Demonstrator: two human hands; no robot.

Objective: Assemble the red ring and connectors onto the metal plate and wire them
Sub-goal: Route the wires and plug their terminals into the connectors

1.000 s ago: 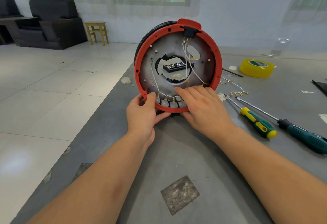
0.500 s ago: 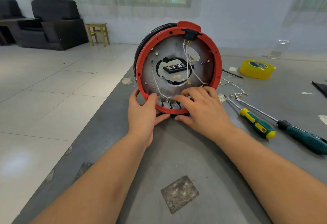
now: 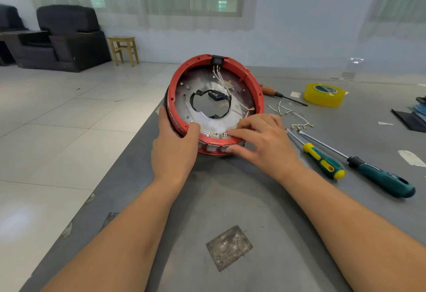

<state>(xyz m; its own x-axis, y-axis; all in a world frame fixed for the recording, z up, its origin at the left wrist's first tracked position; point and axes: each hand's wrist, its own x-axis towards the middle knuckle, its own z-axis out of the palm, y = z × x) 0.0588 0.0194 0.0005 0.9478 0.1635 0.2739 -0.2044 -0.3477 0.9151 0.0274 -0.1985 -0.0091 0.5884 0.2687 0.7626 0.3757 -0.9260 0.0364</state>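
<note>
— Red plastic ring (image 3: 260, 98) fitted around a round metal plate (image 3: 207, 122) with a jagged central hole: where is it sitting in the head view?

— It is resting tilted on the grey tabletop (image 3: 230, 199), near the left edge, its open face leaning up toward the camera. White wires (image 3: 221, 79) are running down from a black connector (image 3: 217, 59) at the top of the ring across the plate.

— What are the hands doing?

— They are apart, both on the near part of the ring. The left hand (image 3: 175, 146) is gripping the ring's lower left rim, thumb hooked over the inside. The right hand (image 3: 262, 139) is pinching the near rim, fingers lying on a row of small brass terminals (image 3: 216, 134) and thumb pressing the outer wall below.

— And beside it?

— Right of the right hand, a yellow-and-green screwdriver (image 3: 322, 162) and a dark green screwdriver (image 3: 380, 176) are lying side by side. Loose short wires with brass ends (image 3: 299, 125) are lying beyond their tips. Farther back, a yellow tape roll (image 3: 323, 94) is sitting near a brown-handled tool (image 3: 272, 91).
</note>
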